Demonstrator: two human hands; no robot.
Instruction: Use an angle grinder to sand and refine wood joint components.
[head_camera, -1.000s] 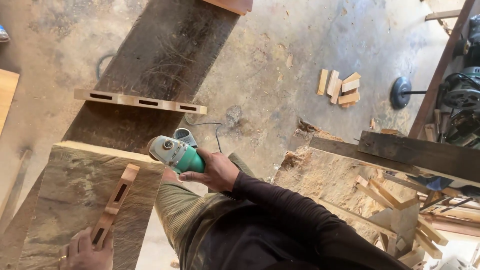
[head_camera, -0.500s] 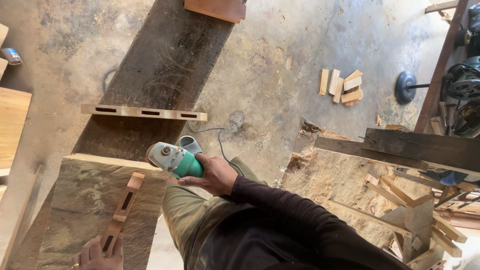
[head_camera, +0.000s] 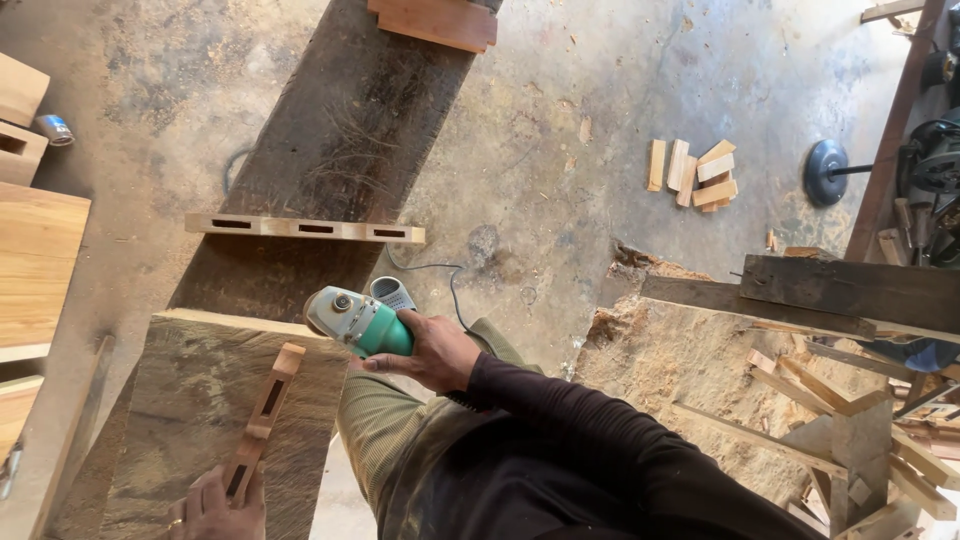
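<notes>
Dusty workshop floor; right hand grips green-bodied angle grinder.

There are no boxes, packages, signs or screens to see here. The only thing like a label is a small round silver spot on the pale top of the green grinder. It is too small to tell whether it is a sticker or a button. A small shiny silver can lies on its side on the floor at the far left. Its wrap looks plain silver and blue, and it is blurry.
</notes>
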